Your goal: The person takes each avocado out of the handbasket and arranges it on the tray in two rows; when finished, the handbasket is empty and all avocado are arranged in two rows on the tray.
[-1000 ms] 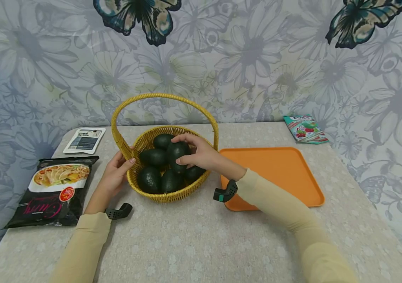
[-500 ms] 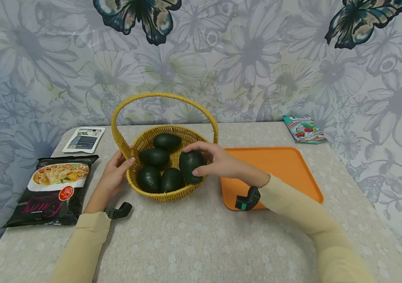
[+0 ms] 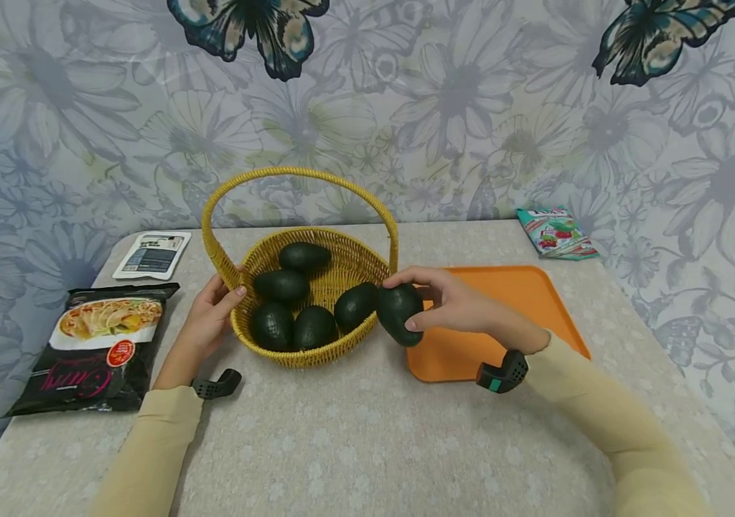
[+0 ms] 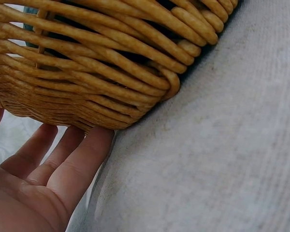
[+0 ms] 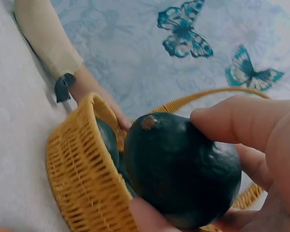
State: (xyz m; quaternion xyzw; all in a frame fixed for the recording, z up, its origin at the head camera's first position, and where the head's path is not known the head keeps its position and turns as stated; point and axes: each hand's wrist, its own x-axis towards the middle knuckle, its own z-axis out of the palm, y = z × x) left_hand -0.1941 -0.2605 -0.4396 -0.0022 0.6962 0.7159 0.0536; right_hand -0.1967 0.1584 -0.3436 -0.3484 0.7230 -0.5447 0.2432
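In the head view my right hand grips a dark green avocado between thumb and fingers, just past the right rim of the yellow wicker basket. The right wrist view shows this avocado up close, its brown stem scar facing the camera. Several more avocados lie inside the basket. At the basket's left side my left hand pinches the rim by the handle's base, thumb over the edge. From the left wrist, the fingers touch the outer weave from below.
An orange tray lies right of the basket, partly behind my right hand and forearm. A teal snack bag is at the back right. On the left are a black noodle packet and a white pouch. A patterned wall stands behind the table.
My right hand has lifted the avocado out of the basket and carried it right, past the rim, uncovering another avocado at the basket's right side. My left hand has stayed at the rim.
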